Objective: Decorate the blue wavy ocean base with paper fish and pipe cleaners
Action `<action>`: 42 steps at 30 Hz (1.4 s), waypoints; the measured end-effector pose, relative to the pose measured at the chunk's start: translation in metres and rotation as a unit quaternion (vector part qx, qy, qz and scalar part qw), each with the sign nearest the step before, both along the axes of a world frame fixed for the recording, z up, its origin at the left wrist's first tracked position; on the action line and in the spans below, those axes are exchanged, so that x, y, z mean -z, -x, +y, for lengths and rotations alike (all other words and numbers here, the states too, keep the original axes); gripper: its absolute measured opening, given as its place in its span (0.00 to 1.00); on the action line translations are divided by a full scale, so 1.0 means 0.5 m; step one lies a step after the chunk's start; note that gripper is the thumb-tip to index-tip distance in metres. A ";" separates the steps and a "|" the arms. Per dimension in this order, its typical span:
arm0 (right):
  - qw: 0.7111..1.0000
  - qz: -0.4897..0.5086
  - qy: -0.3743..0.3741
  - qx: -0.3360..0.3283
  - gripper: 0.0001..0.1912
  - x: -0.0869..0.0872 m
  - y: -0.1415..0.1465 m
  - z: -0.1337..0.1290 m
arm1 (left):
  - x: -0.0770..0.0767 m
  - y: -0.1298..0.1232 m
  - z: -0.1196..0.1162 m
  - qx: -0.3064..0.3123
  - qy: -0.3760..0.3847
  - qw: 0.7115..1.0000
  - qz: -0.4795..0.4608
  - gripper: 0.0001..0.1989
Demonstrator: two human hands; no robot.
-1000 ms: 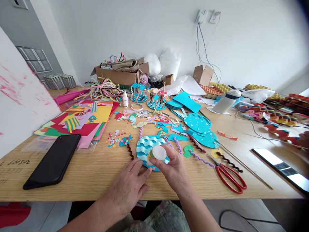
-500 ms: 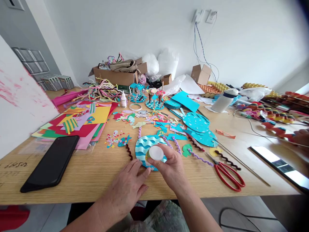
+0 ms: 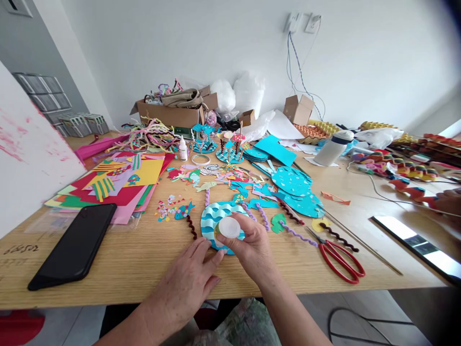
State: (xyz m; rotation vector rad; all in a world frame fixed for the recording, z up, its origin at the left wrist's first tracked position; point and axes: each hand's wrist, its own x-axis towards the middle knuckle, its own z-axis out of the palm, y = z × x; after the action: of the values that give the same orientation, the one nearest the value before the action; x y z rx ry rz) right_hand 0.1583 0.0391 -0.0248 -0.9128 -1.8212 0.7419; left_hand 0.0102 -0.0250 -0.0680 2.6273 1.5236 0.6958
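Observation:
A round blue disc [image 3: 209,217] with pale wavy strips lies near the table's front edge. My right hand [image 3: 254,245] is closed around a small bottle with a round white end [image 3: 229,227], held over the disc. My left hand [image 3: 194,271] rests at the disc's lower left edge, its fingers apart and the fingertips touching the rim. Left of the disc lies a blue paper fish [image 3: 185,210] on a dark twisted stem [image 3: 191,227]. A pale green paper fish [image 3: 206,186] on a purple stem sits just behind the disc.
Red-handled scissors [image 3: 342,261] and thin sticks [image 3: 363,242] lie to the right, a black phone [image 3: 74,245] to the left. Coloured paper sheets [image 3: 144,171], a glue bottle [image 3: 183,149] and blue discs [image 3: 291,181] are farther back. Another person's hand [image 3: 450,202] is at the far right.
The white-ended bottle in my right hand has moved slightly left over the disc. My left hand keeps its place at the rim. The whole view has shifted a little.

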 end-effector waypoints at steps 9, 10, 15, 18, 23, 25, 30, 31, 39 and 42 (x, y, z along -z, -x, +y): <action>1.000 0.004 0.006 -0.003 0.07 0.003 0.001 0.002 | -0.003 0.000 0.000 0.003 0.015 1.000 0.012 0.22; 1.000 0.005 0.006 -0.002 0.07 0.004 0.001 0.002 | -0.003 0.000 0.000 0.003 0.018 1.000 0.014 0.22; 1.000 0.000 -0.003 0.004 0.09 0.000 0.004 0.002 | -0.002 0.001 0.000 0.002 0.019 1.000 0.005 0.22; 1.000 -0.010 -0.003 0.002 0.11 -0.004 0.006 0.001 | 0.001 0.002 0.002 0.014 0.020 1.000 0.001 0.23; 1.000 -0.023 -0.018 -0.005 0.11 -0.005 0.001 0.000 | 0.004 0.002 0.001 0.003 0.012 1.000 -0.005 0.20; 0.999 -0.023 -0.020 -0.012 0.10 -0.004 -0.004 -0.001 | 0.002 0.001 0.000 0.005 0.010 1.000 -0.003 0.20; 1.000 -0.006 -0.005 -0.009 0.09 0.002 -0.008 -0.003 | -0.003 -0.001 0.001 0.005 0.012 1.000 0.000 0.21; 1.000 0.002 -0.003 -0.004 0.09 0.003 -0.007 -0.004 | -0.004 -0.001 0.001 0.006 0.013 1.000 0.004 0.21; 1.000 -0.004 -0.006 -0.011 0.07 0.005 -0.009 -0.002 | -0.008 -0.001 0.001 0.007 0.022 1.000 0.014 0.22; 1.000 0.010 0.002 -0.003 0.07 0.005 -0.009 -0.002 | -0.007 0.000 0.000 0.004 0.017 1.000 0.006 0.22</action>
State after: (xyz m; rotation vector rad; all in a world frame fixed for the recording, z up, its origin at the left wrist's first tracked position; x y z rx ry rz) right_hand 0.1629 0.0381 -0.0272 -0.9001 -1.8051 0.7564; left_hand 0.0104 -0.0248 -0.0646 2.6161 1.5145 0.6487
